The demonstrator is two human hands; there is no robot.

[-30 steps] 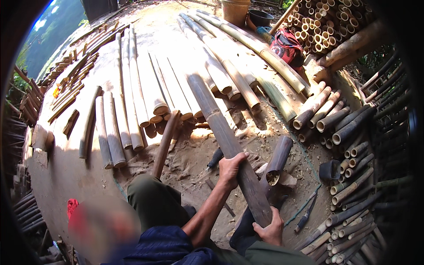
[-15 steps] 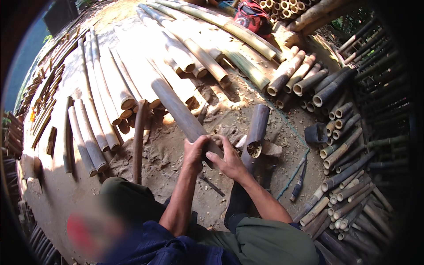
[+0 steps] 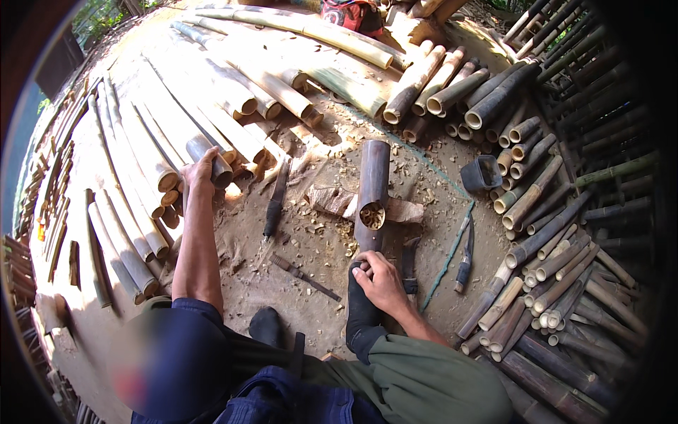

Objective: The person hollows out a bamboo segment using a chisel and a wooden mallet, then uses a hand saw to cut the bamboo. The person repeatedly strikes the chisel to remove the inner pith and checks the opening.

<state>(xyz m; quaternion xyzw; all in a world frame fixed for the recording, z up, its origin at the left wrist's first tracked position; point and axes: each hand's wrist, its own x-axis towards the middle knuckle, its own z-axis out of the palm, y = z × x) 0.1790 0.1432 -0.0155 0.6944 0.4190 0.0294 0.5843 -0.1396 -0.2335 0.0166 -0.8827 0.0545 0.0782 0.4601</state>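
At the near end of the row of bamboo poles on the left, my left hand (image 3: 200,171) is closed round the end of a dark bamboo pole (image 3: 221,169). My right hand (image 3: 383,283) is at the toe of my black-covered foot (image 3: 361,311), its fingers curled; what they hold, if anything, is hidden. Just beyond it, a short dark bamboo tube (image 3: 374,173) rests tilted across a wooden block (image 3: 404,210), its cut end facing me with pale chips inside. A tool with a black-wrapped handle (image 3: 273,215) lies between my hands, and a thin ridged bar (image 3: 304,277) lies nearer me.
Long bamboo poles (image 3: 311,26) spread across the far left. Cut tubes (image 3: 533,194) are stacked along the right, beside a black plastic container (image 3: 481,174). A bluish-green rope (image 3: 446,263) crosses the chip-strewn ground, with another dark-handled tool (image 3: 464,261) near it.
The dark pole has gone from in front of me to the row on the left, with my left hand on it. My right hand has let go of it and moved down to my foot.
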